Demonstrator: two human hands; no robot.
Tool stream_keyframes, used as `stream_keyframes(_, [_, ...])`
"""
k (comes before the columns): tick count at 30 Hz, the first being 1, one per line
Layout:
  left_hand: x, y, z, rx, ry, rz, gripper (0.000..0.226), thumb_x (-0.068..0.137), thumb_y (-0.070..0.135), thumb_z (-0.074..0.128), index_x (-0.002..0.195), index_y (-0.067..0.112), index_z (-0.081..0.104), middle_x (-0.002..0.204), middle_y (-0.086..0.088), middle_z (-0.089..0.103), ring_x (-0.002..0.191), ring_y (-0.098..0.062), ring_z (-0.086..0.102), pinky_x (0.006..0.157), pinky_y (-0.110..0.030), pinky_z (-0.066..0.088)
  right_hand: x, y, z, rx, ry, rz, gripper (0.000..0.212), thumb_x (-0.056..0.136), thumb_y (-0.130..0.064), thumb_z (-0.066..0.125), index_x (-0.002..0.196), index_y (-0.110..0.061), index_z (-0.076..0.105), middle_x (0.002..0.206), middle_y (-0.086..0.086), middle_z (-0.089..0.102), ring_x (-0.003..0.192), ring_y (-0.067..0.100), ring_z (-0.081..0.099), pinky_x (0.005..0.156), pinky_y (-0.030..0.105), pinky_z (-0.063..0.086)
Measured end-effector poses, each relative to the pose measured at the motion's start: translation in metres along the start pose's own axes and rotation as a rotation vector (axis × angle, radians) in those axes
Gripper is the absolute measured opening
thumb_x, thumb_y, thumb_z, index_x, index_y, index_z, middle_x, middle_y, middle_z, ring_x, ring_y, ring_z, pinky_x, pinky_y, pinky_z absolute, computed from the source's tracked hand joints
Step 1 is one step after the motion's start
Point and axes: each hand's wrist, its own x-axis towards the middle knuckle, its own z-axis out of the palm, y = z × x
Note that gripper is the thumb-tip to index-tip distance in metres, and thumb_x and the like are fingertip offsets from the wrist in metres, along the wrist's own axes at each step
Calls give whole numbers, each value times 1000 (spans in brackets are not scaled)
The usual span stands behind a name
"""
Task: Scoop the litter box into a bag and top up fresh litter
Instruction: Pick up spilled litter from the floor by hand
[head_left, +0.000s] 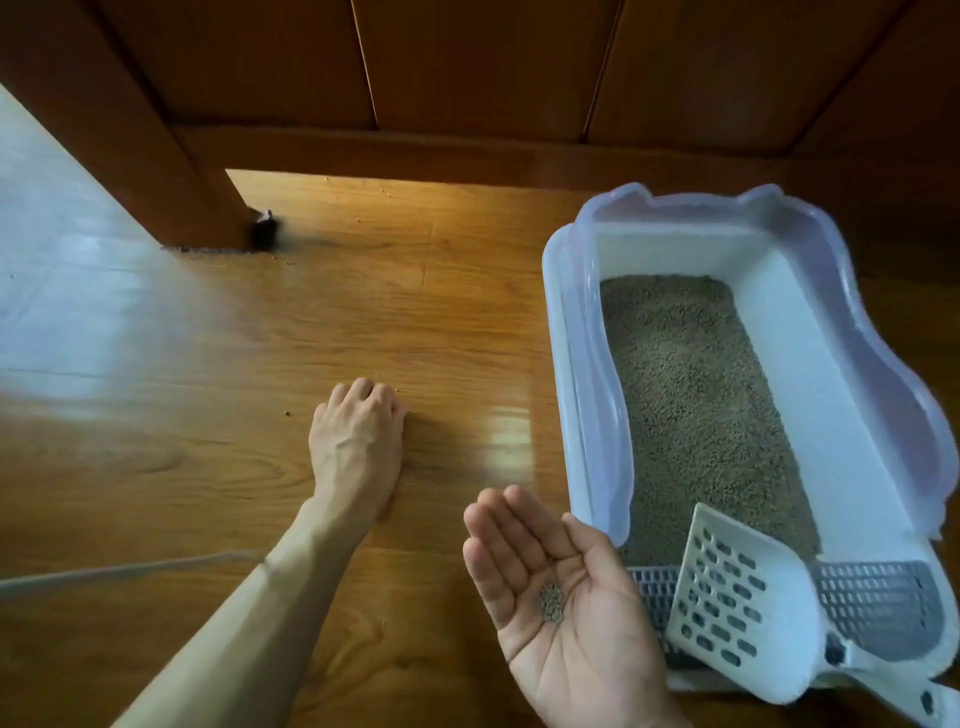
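Pellets (551, 603) lie in my spread right grip (563, 597), left of the litter box (571, 332); my left grip (358, 431) curls, fingertips on the floor (208, 338), farther left.

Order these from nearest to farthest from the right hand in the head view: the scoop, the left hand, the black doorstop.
1. Scoop: just right of the right hand, at the litter box's near end.
2. Left hand: to the left, farther out on the floor.
3. Doorstop: far left, by the wooden post.
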Motion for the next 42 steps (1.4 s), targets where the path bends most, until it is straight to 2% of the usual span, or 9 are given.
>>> stream_keyframes(10, [-12, 4, -4, -54, 37, -135, 7, 89, 26, 66, 83, 23, 69, 91, 4, 65, 90, -22, 52, 74, -37, 45, 1, 2, 9, -17, -131, -18, 65, 105, -32, 1, 146, 10, 29, 152, 27, 33, 147, 35, 24, 120, 43, 16])
stream_keyframes(15, [-12, 4, 1, -4, 31, -116, 12, 93, 26, 59, 87, 19, 65, 94, -1, 66, 91, -25, 55, 74, -39, 45, -7, 3, 11, 16, -66, 132, 52, 105, -25, 32, 135, 14, 46, 140, 32, 47, 137, 41, 41, 112, 48, 35])
stream_keyframes(19, [-15, 11, -5, -120, 37, -227, 20, 100, 28, 46, 92, 16, 59, 95, -4, 62, 90, -25, 52, 79, -41, 44, -13, 0, 16, -107, 20, -29, 58, 106, -29, 18, 141, 14, 36, 147, 30, 38, 143, 39, 32, 117, 46, 26])
stream_keyframes(21, [-22, 18, -18, -255, 70, -297, 23, 102, 30, 40, 88, 16, 52, 89, -1, 58, 85, -21, 48, 76, -39, 42, -16, 2, 23, -102, 8, 9, 50, 102, -24, 42, 133, 15, 48, 139, 32, 48, 135, 41, 44, 110, 48, 39])
stream_keyframes(24, [-45, 35, -52, -497, 89, -307, 32, 103, 28, 39, 74, 16, 44, 69, 1, 52, 65, -17, 46, 62, -31, 34, -22, 3, 39, -15, 19, 97, 45, 72, -17, 82, 101, 16, 69, 109, 34, 67, 100, 44, 69, 73, 47, 61])
stream_keyframes(30, [-105, 64, -123, -613, 205, 49, 25, 99, 31, 49, 76, 24, 50, 74, 14, 49, 71, -10, 48, 65, -17, 36, -9, 3, 48, 81, 143, 117, 50, 95, -28, 42, 86, 9, 75, 102, 29, 71, 88, 36, 73, 71, 44, 62])
stream_keyframes(35, [-140, 86, -116, -518, 257, 346, 11, 87, 26, 66, 80, 17, 67, 92, 5, 63, 87, -20, 55, 74, -39, 46, -10, 5, 54, 72, 162, 157, 49, 94, -28, 39, 91, 5, 75, 107, 24, 70, 97, 34, 71, 90, 48, 53])
stream_keyframes(39, [-152, 87, -104, -431, 183, 322, 15, 83, 33, 60, 92, 29, 71, 100, 12, 61, 94, -12, 57, 89, -19, 37, -14, 7, 55, 79, 166, 166, 52, 96, -27, 35, 87, 5, 75, 100, 23, 72, 90, 32, 73, 80, 42, 58])
stream_keyframes(42, [-154, 85, -107, -328, 207, 406, 6, 85, 25, 69, 85, 26, 75, 101, 10, 67, 95, -14, 57, 80, -30, 43, -15, 7, 58, 82, 173, 148, 47, 91, -24, 39, 83, 4, 76, 95, 21, 74, 86, 31, 74, 78, 43, 58])
